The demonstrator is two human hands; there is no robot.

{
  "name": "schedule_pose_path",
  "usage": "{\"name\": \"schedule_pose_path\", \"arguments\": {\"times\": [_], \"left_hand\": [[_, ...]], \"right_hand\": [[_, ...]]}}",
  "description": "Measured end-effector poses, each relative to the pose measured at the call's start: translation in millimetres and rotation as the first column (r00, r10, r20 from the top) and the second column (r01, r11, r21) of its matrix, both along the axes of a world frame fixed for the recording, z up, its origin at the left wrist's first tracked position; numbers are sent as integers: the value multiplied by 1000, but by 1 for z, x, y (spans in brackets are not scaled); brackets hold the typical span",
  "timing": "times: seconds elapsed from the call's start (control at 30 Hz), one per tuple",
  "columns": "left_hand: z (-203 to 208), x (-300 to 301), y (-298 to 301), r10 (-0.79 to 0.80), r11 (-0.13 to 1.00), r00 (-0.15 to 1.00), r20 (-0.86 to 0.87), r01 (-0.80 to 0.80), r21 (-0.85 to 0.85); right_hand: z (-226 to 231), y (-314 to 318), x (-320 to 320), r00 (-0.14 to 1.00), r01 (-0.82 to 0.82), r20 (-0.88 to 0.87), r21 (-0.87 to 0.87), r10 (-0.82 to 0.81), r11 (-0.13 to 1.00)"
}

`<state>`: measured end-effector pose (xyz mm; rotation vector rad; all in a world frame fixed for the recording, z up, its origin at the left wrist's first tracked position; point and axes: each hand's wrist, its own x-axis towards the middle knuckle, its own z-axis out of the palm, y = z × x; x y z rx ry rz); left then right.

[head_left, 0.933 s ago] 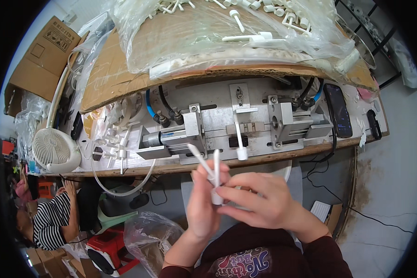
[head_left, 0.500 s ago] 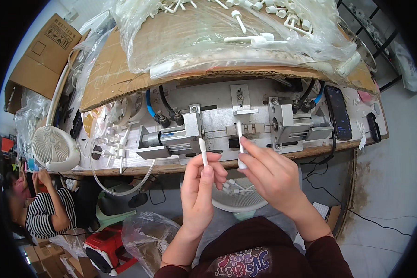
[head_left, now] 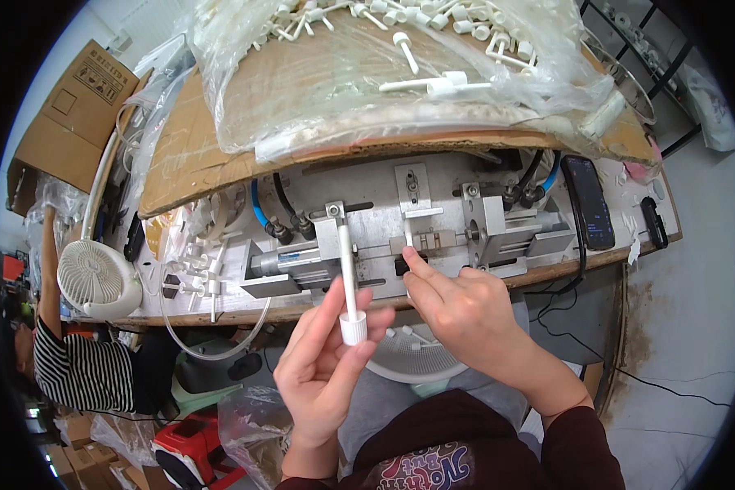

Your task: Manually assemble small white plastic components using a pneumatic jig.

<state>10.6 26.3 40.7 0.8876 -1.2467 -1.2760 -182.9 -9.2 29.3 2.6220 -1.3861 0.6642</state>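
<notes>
My left hand (head_left: 318, 367) pinches a white ribbed cap with a long stem (head_left: 349, 282), between thumb and fingers. The stem points up and away, in front of the left metal cylinder (head_left: 298, 268). My right hand (head_left: 469, 314) is closed round a second white stemmed piece (head_left: 409, 235), its fingers hiding most of it. That piece's tip stands before the small metal clamp block (head_left: 438, 240) at the centre of the bench fixture. Whether it touches the block I cannot tell. To the right sits another metal cylinder unit (head_left: 506, 229).
Many white capped stems (head_left: 406, 53) lie on plastic sheeting over a cardboard shelf (head_left: 171, 175). Several more sit on the bench's left, near a white fan (head_left: 98, 278). A phone (head_left: 588, 204) lies right. Below is a white basket (head_left: 416, 363). A person in stripes (head_left: 86, 371) works at left.
My left hand has moved left and nearer, and its piece now shows the cap toward me. My right hand has shifted slightly left. The person at left has reached an arm up.
</notes>
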Motion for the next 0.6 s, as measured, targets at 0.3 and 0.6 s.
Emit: {"name": "schedule_pose_path", "arguments": {"times": [0.3,0.6], "left_hand": [[-6,-6,-10,308,906,810,499,-89,-414],[-31,-36,-30,424,798,465,777,214,-564]], "right_hand": [[91,-94,-23,886,137,458,-97,-78,986],[93,-199,-38,991,93,-121,289,-60,953]]}}
